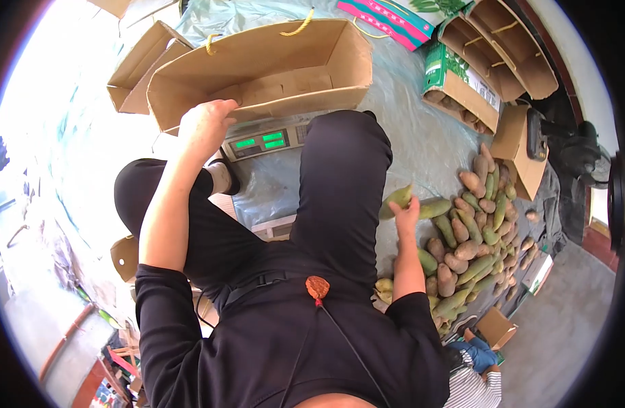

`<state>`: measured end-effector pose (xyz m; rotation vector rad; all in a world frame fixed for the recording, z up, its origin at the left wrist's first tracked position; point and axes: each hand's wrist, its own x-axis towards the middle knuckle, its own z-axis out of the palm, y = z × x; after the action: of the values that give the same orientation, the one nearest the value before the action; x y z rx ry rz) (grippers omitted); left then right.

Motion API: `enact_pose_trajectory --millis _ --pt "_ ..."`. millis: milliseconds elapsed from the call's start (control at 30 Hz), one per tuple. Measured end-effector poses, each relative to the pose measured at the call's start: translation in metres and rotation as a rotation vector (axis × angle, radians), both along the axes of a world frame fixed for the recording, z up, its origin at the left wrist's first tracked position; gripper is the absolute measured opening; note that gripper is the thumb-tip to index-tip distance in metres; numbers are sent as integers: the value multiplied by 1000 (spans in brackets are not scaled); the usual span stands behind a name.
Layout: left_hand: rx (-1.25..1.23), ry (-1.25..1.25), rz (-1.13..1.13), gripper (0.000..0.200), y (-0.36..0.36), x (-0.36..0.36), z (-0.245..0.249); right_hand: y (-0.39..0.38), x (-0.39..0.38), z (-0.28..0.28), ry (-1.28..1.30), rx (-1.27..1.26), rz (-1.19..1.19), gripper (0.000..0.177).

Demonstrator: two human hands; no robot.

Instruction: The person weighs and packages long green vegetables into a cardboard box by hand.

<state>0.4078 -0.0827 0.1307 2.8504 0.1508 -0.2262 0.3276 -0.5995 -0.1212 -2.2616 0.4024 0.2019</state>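
My left hand (207, 126) is at the near rim of a long open cardboard box (278, 109) with yellow rope handles, its fingers curled over the edge. The box sits on a digital scale (265, 141) with lit green readouts, and its visible inside is bare. On the right, beside my knee, my right hand (406, 212) is closed on a green radish (397, 198). Another green radish (435, 207) lies right by that hand. Beyond it spreads a pile of green radishes and brownish tubers (467, 250), partly behind my forearm.
Open cardboard boxes (499, 47) stand at the upper right, near a green-printed box holding brown tubers (455, 112). A black fan (588, 153) stands at the right edge. Clear plastic sheeting (407, 129) covers the floor. Another person in a striped top (475, 387) is at the lower right.
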Motion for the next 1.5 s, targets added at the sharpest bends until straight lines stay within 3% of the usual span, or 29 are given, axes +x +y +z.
enact_pose_trajectory --millis 233,333,433,533,567,633,733,833,933,1000,1133,1200,1267,1367,1433,1500 --pt "-7 19 -53 13 0 -2 1 83 151 223 -413 282 120 53" --pt "-3 2 -67 11 1 -3 0 136 186 304 -491 558 338 48" --pt "5 30 -78 13 3 -1 -2 183 213 337 -507 597 501 49" --pt "2 66 -82 15 4 0 0 234 232 345 -476 418 826 54" --pt "-15 61 -80 15 5 -1 0 251 235 334 -420 466 859 56" --pt "-16 60 -89 15 5 -1 0 285 238 325 -373 266 1011 50" --pt "-5 64 -98 16 5 0 0 312 247 287 -533 -94 1258 54" --pt "-3 56 -82 19 5 -1 -2 330 246 261 -519 -246 1307 53" --pt "7 47 -59 21 3 0 0 346 244 254 -345 -478 1430 58" --pt "21 59 -62 21 2 1 3 355 243 253 -17 -710 1442 49" --pt "-52 50 -37 20 0 1 4 336 261 246 -394 -338 1362 48" --pt "-26 63 -47 21 1 1 0 317 264 282 -120 20 1199 46" --pt "19 93 -37 21 -1 3 2 280 265 304 -279 194 1050 48" --pt "-10 16 -59 21 -5 1 4 223 251 316 -265 305 830 43" --pt "-5 52 -60 22 -5 3 4 180 242 288 -237 354 596 40" --pt "-20 72 -35 22 -4 3 3 132 237 231 -240 215 581 46"
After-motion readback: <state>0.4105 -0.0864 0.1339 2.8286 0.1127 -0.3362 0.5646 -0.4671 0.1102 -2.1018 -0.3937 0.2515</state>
